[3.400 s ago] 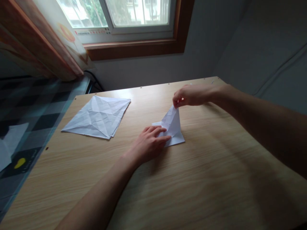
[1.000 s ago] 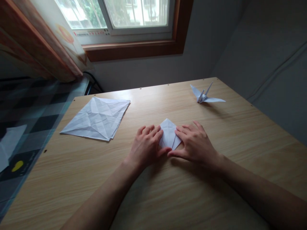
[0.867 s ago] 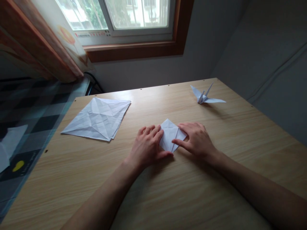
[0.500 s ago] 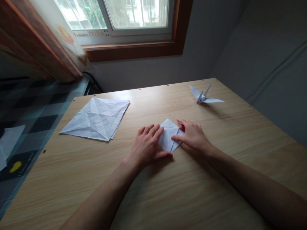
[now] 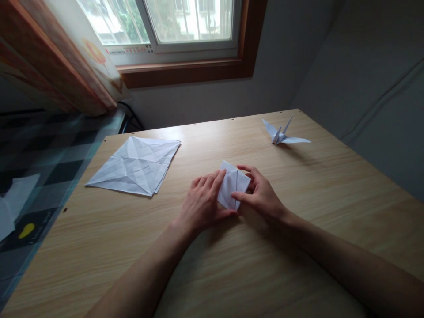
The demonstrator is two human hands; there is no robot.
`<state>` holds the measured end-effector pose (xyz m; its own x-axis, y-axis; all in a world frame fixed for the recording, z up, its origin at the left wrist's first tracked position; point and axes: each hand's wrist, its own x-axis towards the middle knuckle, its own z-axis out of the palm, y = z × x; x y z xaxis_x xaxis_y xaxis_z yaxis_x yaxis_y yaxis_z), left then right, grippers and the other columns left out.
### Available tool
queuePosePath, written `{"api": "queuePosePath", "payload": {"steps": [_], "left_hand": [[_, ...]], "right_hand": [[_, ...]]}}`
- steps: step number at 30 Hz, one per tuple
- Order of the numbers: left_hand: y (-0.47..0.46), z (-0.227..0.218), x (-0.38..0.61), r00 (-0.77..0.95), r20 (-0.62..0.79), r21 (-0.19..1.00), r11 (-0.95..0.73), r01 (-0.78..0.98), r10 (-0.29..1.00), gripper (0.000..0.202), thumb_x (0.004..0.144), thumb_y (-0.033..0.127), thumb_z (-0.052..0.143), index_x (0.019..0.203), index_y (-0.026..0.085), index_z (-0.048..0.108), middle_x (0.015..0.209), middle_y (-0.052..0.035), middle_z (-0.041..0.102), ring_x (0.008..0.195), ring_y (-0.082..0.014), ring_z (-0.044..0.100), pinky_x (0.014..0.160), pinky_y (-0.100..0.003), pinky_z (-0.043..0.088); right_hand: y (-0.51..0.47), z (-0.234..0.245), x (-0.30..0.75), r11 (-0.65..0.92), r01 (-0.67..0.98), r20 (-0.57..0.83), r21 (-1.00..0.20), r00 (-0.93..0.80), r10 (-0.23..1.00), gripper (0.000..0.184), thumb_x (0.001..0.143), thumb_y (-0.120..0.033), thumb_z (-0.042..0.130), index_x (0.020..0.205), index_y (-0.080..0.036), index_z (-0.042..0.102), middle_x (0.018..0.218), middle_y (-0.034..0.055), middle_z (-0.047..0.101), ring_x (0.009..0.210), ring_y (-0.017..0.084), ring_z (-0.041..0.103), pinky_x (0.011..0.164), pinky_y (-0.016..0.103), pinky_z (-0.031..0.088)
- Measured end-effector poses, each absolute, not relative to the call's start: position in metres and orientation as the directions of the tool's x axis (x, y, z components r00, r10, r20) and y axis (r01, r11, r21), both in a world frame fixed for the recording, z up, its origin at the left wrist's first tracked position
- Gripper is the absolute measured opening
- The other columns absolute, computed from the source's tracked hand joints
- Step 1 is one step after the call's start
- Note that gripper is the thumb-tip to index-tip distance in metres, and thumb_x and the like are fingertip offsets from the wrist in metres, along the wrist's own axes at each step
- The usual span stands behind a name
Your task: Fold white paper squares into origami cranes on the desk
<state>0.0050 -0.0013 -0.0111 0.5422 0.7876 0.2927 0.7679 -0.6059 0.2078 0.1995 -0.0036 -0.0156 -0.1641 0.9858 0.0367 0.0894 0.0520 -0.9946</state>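
Folded paper (image 5: pixel 230 190) btwn both hands, R hand (image 5: pixel 260 192) pinching its right edge

L hand (image 5: pixel 202 201) palm down, fairly flat, fingers together and pointing fwd; thumb stretched out sideways along the near corner, well apart from the index — a wide, loose spread, not closed round anything. Index tip rests on the paper's upper left. R hand turned inward, narrow grip: thumb on the paper's top face, fingers curled round the far right side, paper held btwn them. L forearm (image 5: pixel 145 265) and R forearm (image 5: pixel 331 251) come in from the lower corners, both cut off by the frame.

Hard to see: paper's left edge is under the L hand; R fingertips mostly hidden behind the paper, so can't tell exactly where they press. White sheet (image 5: pixel 21 194) at far left also cut off, w/ a dark patch beside it, unclear.

Paper sits mid-table, slightly tilted, right part raised a bit off the table (image 5: pixel 291 274); a crease line runs down it just by the R thumb. Paper crane (image 5: pixel 281 136) stands beyond the R hand, apart from it — creased sheets (image 5: pixel 137 165) lie flat, left of and beyond the L hand.
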Motion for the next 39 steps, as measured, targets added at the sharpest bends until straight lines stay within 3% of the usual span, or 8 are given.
{"api": "queuePosePath", "payload": {"steps": [3, 7, 12, 16, 22, 26, 31, 39], "left_hand": [[-0.002, -0.014, 0.004, 0.523, 0.353, 0.213, -0.611, 0.763, 0.776, 0.099, 0.074, 0.062, 0.067, 0.149, 0.016, 0.022, 0.139, -0.0201, 0.051, 0.12, -0.0337, 0.054, 0.098, -0.044, 0.04], [-0.002, -0.016, 0.004, 0.535, 0.413, 0.223, -0.652, 0.725, 0.737, 0.109, 0.072, 0.064, 0.069, 0.151, 0.015, 0.013, 0.14, -0.0219, 0.049, 0.122, -0.0349, 0.054, 0.099, -0.045, 0.042], [-0.002, -0.012, 0.005, 0.478, 0.566, 0.169, -0.662, 0.73, 0.672, 0.108, 0.075, 0.06, 0.069, 0.152, 0.013, 0.008, 0.144, -0.026, 0.042, 0.131, -0.0378, 0.045, 0.103, -0.049, 0.04], [-0.001, -0.011, 0.004, 0.491, 0.529, 0.169, -0.653, 0.738, 0.692, 0.089, 0.079, 0.066, 0.06, 0.144, 0.013, 0.031, 0.143, -0.0231, 0.046, 0.133, -0.037, 0.043, 0.105, -0.051, 0.037], [0.002, -0.009, 0.004, 0.604, 0.221, 0.218, -0.642, 0.735, 0.766, 0.048, 0.095, 0.054, 0.04, 0.12, 0.017, 0.059, 0.134, -0.0138, 0.058, 0.128, -0.0297, 0.049, 0.105, -0.047, 0.037], [0.002, -0.008, 0.005, 0.604, 0.2, 0.203, -0.636, 0.744, 0.771, 0.035, 0.096, 0.044, 0.045, 0.113, 0.018, 0.061, 0.137, -0.0127, 0.055, 0.13, -0.0281, 0.047, 0.108, -0.046, 0.035], [0.001, -0.009, 0.005, 0.598, 0.143, 0.177, -0.615, 0.768, 0.788, 0.046, 0.09, 0.054, 0.051, 0.116, 0.017, 0.057, 0.147, -0.0162, 0.046, 0.137, -0.0319, 0.04, 0.112, -0.052, 0.031], [0.003, -0.01, 0.002, 0.572, 0.089, 0.178, -0.578, 0.797, 0.816, 0.086, 0.076, 0.075, 0.054, 0.137, 0.015, 0.044, 0.15, -0.0173, 0.041, 0.14, -0.0365, 0.034, 0.113, -0.055, 0.026]], "right_hand": [[-0.013, -0.016, 0.189, 0.051, 0.069, 0.037, -0.996, -0.199, 0.979, 0.066, 0.068, -0.024, 0.074, 0.128, -0.021, 0.049, 0.095, 0.004, 0.069, 0.08, 0.021, 0.068, 0.068, 0.031, 0.056], [-0.014, -0.013, 0.191, 0.213, 0.353, 0.2, -0.911, -0.076, 0.977, 0.013, 0.076, -0.02, 0.063, 0.088, -0.017, 0.068, 0.073, 0.0016, 0.066, 0.064, 0.018, 0.061, 0.059, 0.029, 0.049], [-0.006, -0.011, 0.212, 0.555, 0.715, 0.699, -0.424, -0.131, 0.703, 0.019, 0.085, -0.016, 0.055, 0.092, -0.017, 0.073, 0.078, 0.0069, 0.064, 0.073, 0.02, 0.055, 0.068, 0.034, 0.045], [-0.006, -0.014, 0.216, 0.596, 0.78, 0.496, -0.193, -0.446, 0.745, 0.016, 0.083, -0.025, 0.064, 0.093, -0.017, 0.073, 0.083, 0.0096, 0.066, 0.082, 0.026, 0.055, 0.075, 0.041, 0.043], [0.003, -0.018, 0.216, 0.659, 0.62, 0.402, -0.425, -0.523, 0.751, 0.031, 0.097, -0.027, 0.044, 0.092, -0.017, 0.072, 0.115, 0.0103, 0.068, 0.109, 0.023, 0.059, 0.098, 0.04, 0.044], [0.013, -0.022, 0.215, 0.632, 0.715, 0.26, -0.299, -0.576, 0.775, 0.044, 0.097, -0.028, 0.041, 0.134, -0.008, 0.052, 0.145, 0.0164, 0.048, 0.137, 0.028, 0.041, 0.114, 0.046, 0.033], [0.011, -0.021, 0.219, 0.615, 0.775, 0.078, -0.143, -0.611, 0.788, 0.064, 0.097, -0.044, 0.038, 0.149, -0.006, 0.031, 0.156, 0.0156, 0.029, 0.145, 0.029, 0.027, 0.117, 0.053, 0.025], [0.008, -0.024, 0.249, 0.528, 0.842, 0.129, -0.111, -0.515, 0.847, 0.061, 0.097, -0.047, 0.037, 0.144, -0.008, 0.039, 0.152, 0.0172, 0.037, 0.142, 0.031, 0.033, 0.114, 0.056, 0.027]]}}
